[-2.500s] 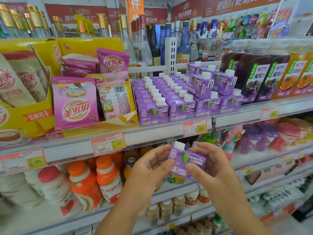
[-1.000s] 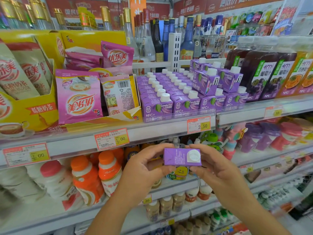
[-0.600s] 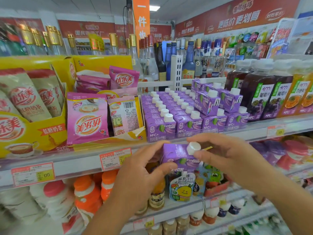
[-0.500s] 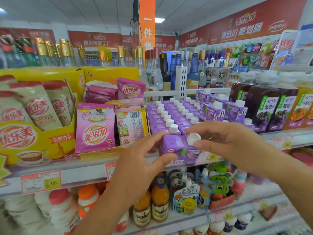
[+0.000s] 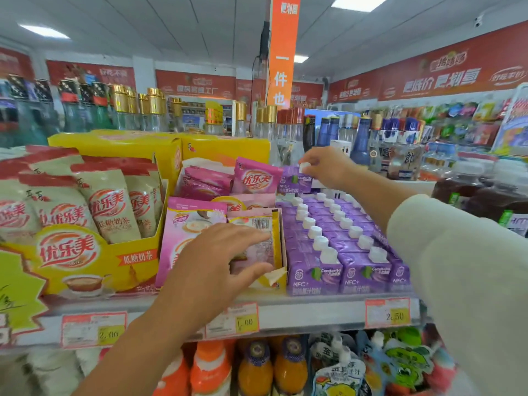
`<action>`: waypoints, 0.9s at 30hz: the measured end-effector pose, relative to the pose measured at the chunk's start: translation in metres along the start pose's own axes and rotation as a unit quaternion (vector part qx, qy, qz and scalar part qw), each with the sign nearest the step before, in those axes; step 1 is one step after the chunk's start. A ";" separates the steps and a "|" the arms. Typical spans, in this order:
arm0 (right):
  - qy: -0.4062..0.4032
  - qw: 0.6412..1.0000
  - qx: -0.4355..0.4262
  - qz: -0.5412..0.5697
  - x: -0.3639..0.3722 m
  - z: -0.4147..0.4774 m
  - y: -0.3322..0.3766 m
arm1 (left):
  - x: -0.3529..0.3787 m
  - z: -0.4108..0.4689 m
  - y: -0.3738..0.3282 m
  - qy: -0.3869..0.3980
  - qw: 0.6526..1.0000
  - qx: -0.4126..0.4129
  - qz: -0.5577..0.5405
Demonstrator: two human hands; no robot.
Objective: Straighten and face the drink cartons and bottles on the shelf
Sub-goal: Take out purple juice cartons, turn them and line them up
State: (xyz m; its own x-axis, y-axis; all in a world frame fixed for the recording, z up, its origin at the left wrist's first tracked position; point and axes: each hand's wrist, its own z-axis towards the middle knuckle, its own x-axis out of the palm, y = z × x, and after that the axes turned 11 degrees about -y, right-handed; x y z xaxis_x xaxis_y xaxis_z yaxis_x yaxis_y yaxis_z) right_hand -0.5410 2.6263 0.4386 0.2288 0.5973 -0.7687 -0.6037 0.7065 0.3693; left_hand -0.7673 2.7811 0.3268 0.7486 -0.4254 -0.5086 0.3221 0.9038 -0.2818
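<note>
Rows of small purple juice cartons (image 5: 337,244) with white caps fill the middle of the shelf (image 5: 300,312). My right hand (image 5: 328,167) reaches over them to the back and pinches one purple carton (image 5: 294,181) by its white cap, holding it above the rear of the left row. My left hand (image 5: 217,267) hovers with fingers spread in front of the pink milk-tea sachets (image 5: 194,227), holding nothing. Dark juice bottles (image 5: 485,192) stand on the right, partly hidden by my right sleeve.
Yellow display boxes of milk-tea packets (image 5: 85,224) fill the shelf's left part. Glass liquor bottles (image 5: 143,112) line the shelf behind. Orange drink bottles (image 5: 271,364) and pouches (image 5: 343,370) sit on the lower shelf. Price tags (image 5: 388,312) run along the shelf edge.
My right hand has carried the purple carton from in front of the shelf up and back over the rows. My left hand has let go of it and moved left, open.
</note>
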 end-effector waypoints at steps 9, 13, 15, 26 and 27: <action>0.026 0.997 0.038 0.068 0.058 0.028 -0.033 | 0.005 -0.006 0.006 0.024 1.000 -0.003 0.019; 0.072 0.996 0.032 0.043 0.069 0.031 -0.043 | 0.005 -0.007 0.006 0.023 0.999 -0.009 0.021; 0.086 0.996 0.024 0.022 0.072 0.030 -0.045 | 0.006 -0.007 0.007 0.019 1.000 -0.011 0.019; 0.118 0.992 0.016 -0.044 0.071 0.029 -0.042 | 0.007 -0.007 0.008 0.017 1.000 -0.023 0.012; 0.125 0.990 0.014 -0.059 0.068 0.028 -0.038 | 0.007 -0.006 0.008 0.019 0.999 -0.023 0.014</action>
State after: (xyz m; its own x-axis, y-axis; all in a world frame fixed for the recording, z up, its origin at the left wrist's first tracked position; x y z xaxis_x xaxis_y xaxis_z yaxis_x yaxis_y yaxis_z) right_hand -0.4815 2.6506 0.3873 0.0976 0.4006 -0.9110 -0.5614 0.7780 0.2820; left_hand -0.7628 2.7852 0.3164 0.7347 -0.4016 -0.5467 0.2728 0.9128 -0.3039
